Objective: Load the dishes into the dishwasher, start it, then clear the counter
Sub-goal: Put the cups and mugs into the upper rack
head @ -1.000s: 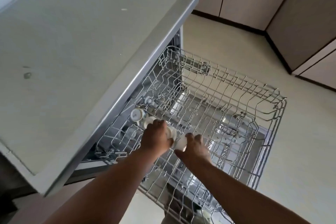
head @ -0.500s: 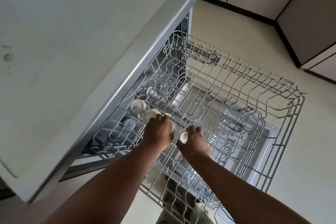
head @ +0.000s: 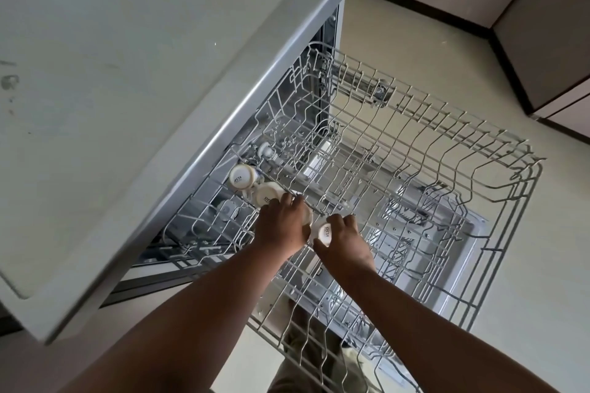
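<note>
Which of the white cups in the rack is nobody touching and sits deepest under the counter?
The far-left white cup, base up beside the counter edge; it sits farthest from both hands.

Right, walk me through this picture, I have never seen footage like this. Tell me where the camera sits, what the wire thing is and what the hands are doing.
There is no machine here, only a person. The single camera is worn on their head and looks down, so the two arms enter from the bottom of the picture. The wire thing is a dishwasher rack, pulled out over the floor from under the pale counter on the left. The left hand rests on a white cup that it mostly hides. The right hand grips another white cup, bottom up, with printed lettering on its base. Two more white cups sit upside down in the rack, just beyond the left hand and close to the counter edge. The rest of the rack looks unfilled from here.
</note>
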Tool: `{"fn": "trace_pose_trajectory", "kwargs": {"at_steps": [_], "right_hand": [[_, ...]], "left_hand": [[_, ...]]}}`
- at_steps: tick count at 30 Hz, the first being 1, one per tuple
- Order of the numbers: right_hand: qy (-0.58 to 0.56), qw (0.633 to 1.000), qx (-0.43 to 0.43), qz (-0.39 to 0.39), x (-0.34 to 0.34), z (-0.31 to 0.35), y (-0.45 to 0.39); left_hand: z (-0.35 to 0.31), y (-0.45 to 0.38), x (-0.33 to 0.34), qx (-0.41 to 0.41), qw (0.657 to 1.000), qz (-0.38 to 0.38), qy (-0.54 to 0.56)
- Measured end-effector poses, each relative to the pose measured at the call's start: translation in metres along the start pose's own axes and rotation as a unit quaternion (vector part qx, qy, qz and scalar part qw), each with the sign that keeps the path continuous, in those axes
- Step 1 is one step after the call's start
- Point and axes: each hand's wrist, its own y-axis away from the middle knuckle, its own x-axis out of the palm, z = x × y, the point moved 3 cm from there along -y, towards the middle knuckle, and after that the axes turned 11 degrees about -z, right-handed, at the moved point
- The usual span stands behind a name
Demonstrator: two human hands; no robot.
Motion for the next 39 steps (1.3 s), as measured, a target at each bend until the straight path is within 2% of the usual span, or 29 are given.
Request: {"fn": "trace_pose_trajectory", "kwargs": {"at_steps": [7, 13, 18, 24, 32, 39], "right_hand": [[0.060, 0.997, -0.054, -0.002, 0.004, 0.006, 0.007], [0.039, 0.996, -0.073, 0.026, -0.003, 0.008, 0.001], [0.078, 0.994, -0.069, 0.019, -0.003, 0.008, 0.006], [0.074, 0.996, -0.049, 0.024, 0.000, 0.005, 0.004], [0.129, 0.989, -0.068, 0.013, -0.004, 0.004, 0.004], [0.100, 0.992, -0.073, 0.020, -0.012, -0.010, 0.008]], "left_hand": [[0.003, 0.002, 0.000, -0.011, 1.000, 0.021, 0.008], [0.003, 0.004, 0.001, -0.017, 0.999, 0.028, 0.009], [0.004, 0.005, 0.002, -0.020, 0.999, 0.028, 0.012], [0.005, 0.006, 0.004, -0.030, 0.998, 0.038, 0.028], [0.002, 0.008, -0.002, -0.032, 0.998, 0.035, 0.032], [0.001, 0.009, -0.015, -0.038, 0.998, 0.039, 0.040]]}}
